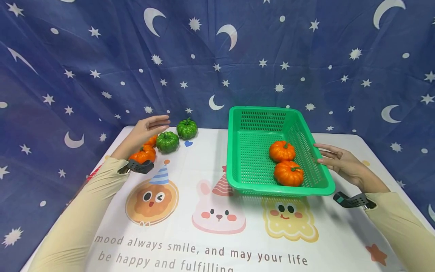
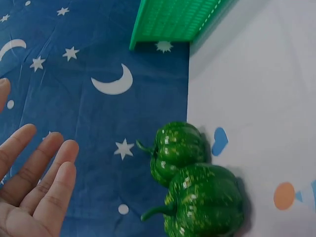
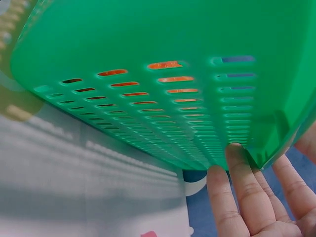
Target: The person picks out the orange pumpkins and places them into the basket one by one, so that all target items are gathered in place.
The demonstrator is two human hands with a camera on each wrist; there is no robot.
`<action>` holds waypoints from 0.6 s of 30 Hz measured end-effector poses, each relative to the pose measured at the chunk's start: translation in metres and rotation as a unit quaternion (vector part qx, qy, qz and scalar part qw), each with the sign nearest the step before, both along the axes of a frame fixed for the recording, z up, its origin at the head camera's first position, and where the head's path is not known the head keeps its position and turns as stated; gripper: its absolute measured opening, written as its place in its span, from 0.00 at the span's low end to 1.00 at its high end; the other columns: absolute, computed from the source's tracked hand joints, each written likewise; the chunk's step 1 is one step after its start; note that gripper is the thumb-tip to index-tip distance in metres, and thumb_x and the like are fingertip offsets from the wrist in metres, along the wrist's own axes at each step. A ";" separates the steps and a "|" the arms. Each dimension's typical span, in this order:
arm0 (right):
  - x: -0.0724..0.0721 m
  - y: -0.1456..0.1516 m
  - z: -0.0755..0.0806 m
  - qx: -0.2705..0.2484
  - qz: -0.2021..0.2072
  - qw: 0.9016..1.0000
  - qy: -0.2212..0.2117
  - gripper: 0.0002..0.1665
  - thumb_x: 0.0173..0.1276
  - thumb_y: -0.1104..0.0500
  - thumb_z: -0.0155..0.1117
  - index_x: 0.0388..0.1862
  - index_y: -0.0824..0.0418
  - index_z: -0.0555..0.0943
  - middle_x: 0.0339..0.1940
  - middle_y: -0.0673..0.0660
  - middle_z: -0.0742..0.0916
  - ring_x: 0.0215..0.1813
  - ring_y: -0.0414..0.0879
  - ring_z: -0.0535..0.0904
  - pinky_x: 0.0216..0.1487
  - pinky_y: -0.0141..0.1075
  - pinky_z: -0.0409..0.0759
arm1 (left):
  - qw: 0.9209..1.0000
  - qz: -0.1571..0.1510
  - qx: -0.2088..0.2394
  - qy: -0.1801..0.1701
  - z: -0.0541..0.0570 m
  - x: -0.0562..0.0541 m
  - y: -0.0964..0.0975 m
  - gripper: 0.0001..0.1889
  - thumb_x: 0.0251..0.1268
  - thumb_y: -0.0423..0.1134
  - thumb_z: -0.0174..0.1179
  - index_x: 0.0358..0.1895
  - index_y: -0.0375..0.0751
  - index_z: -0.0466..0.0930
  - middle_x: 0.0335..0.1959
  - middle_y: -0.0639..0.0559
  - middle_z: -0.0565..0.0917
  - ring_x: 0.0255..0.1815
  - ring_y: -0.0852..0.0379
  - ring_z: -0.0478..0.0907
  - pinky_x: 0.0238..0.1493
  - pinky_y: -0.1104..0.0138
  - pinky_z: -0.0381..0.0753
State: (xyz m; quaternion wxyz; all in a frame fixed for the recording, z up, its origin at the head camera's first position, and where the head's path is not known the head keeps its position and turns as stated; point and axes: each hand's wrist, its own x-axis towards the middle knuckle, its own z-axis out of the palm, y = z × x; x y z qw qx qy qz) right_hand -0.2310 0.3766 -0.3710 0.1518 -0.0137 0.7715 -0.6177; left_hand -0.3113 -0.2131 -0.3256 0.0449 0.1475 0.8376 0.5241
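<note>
1. The bench (image 1: 210, 158), white and printed with cartoon figures, carries everything; the basket stands on its right half and the loose pumpkins are grouped at its far left.

2. The green basket (image 1: 230, 151) is best kept steady, so that its contents are not set rolling. Whether it is gripped firmly cannot be told.

3. The right hand (image 1: 343, 164) is laid against the basket's right side, its fingers spread and fairly straight at the rim. Only light, even pressure seems called for there.

4. The left hand (image 1: 144, 132) is held with fingers extended and nothing clasped, above the left-hand group. For a sure hold, a pumpkin's full body should be cupped rather than its stem pinched.

5. Two orange pumpkins (image 1: 283, 151) are placed inside the basket, one before the other, near its right wall; more room is left on their left.

6. Two loose orange pumpkins (image 1: 148, 153) are partly hidden by the left arm; neighbours should not be nudged.

7. Two green pumpkins (image 1: 168, 142) are set just beside them, best approached from above.
</note>
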 end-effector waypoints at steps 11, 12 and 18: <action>0.000 -0.001 0.000 -0.011 -0.004 1.000 -0.001 0.37 0.66 0.64 0.60 0.72 0.50 0.60 0.54 0.36 0.69 0.49 0.24 0.75 0.48 0.19 0.76 | 1.000 0.023 -0.005 0.016 -0.011 0.005 -0.021 0.28 0.69 0.45 0.54 0.68 0.36 0.64 0.61 0.46 0.75 0.52 0.72 0.75 0.53 0.84 0.72; 0.000 -0.001 0.000 -0.012 -0.004 1.000 -0.001 0.37 0.66 0.64 0.60 0.72 0.50 0.60 0.54 0.36 0.69 0.49 0.24 0.76 0.48 0.19 0.76 | 0.999 0.025 -0.010 0.017 -0.012 0.005 -0.023 0.28 0.69 0.44 0.54 0.68 0.36 0.63 0.61 0.45 0.75 0.52 0.73 0.75 0.53 0.84 0.73; 0.001 -0.001 0.000 -0.009 -0.004 1.000 -0.001 0.37 0.66 0.64 0.60 0.72 0.50 0.59 0.54 0.37 0.68 0.49 0.24 0.75 0.48 0.18 0.76 | 0.999 0.037 -0.030 0.025 -0.022 0.005 -0.032 0.27 0.69 0.42 0.53 0.68 0.36 0.64 0.63 0.38 0.72 0.55 0.65 0.75 0.53 0.84 0.72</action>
